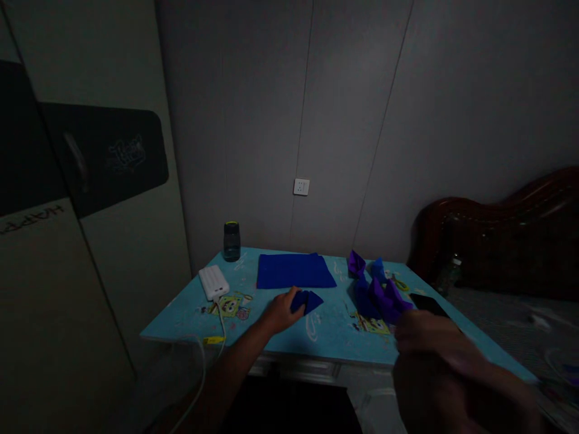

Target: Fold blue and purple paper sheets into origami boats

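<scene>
The left hand (281, 311) pinches a small folded blue paper (310, 299) lying on the surface (330, 333) before the blue sheets (295, 270), best held lightly to spare its creases; the blurred right hand (429, 345), near the purple folded papers (383, 298), hides whether it is closed.

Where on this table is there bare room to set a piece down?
Widest bare patch: front centre of the table, between the left hand on the small blue piece and the folded pile. Smaller one left of the power bank. Right side is crowded: pile, phone, right hand.
</scene>
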Demonstrator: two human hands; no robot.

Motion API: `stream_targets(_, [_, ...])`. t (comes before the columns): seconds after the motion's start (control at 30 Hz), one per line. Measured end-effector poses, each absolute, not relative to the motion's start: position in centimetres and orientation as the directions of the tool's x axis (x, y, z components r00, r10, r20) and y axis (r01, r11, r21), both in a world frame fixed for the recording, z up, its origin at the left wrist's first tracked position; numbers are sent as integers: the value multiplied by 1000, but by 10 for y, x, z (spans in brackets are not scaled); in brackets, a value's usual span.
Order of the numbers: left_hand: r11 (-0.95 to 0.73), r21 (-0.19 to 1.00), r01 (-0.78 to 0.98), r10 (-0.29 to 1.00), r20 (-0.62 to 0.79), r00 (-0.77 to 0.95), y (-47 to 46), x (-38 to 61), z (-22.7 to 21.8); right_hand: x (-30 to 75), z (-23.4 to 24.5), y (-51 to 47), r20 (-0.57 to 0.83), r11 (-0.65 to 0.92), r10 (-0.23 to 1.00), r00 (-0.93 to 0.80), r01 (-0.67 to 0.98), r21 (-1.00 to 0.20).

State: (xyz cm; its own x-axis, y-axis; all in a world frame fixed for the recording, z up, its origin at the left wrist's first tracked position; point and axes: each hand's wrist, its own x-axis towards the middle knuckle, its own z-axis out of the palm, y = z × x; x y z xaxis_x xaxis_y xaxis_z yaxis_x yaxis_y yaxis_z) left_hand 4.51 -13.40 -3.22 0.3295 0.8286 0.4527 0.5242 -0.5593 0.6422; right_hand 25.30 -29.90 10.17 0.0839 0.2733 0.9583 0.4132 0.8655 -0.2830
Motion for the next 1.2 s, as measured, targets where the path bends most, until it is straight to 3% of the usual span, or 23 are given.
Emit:
stream_targets(0.07, [-556, 655, 512, 831, 452, 323, -135, 45, -30, 244, 92, -270, 933, 821, 356, 57, 458, -342])
stream_targets(0.17, [-556, 669, 494, 831, 462, 310, -135, 44, -28, 229, 58, -205, 788, 695, 606, -105, 552, -461])
stream_targets(0.27, [-531, 681, 504, 845, 469, 257, -134, 45, -29, 222, 18, -152, 633, 647, 738, -232, 507, -569])
stream_targets(0.5, [-494, 746, 448, 868, 450, 208, -128, 45, -32, 217, -20, -130, 613, 609, 781, -121, 368, -703])
stream_targets(0.9, [-484, 875, 3, 845, 466, 261, -122, 43, -32, 230, -24, -124, 566, 562, 802, 190, 81, -823])
stream_targets(1.2, [-478, 874, 84, 856, 442, 270, -128, 42, -26, 237, -25, -113, 387, 447, 832, 398, -64, -892])
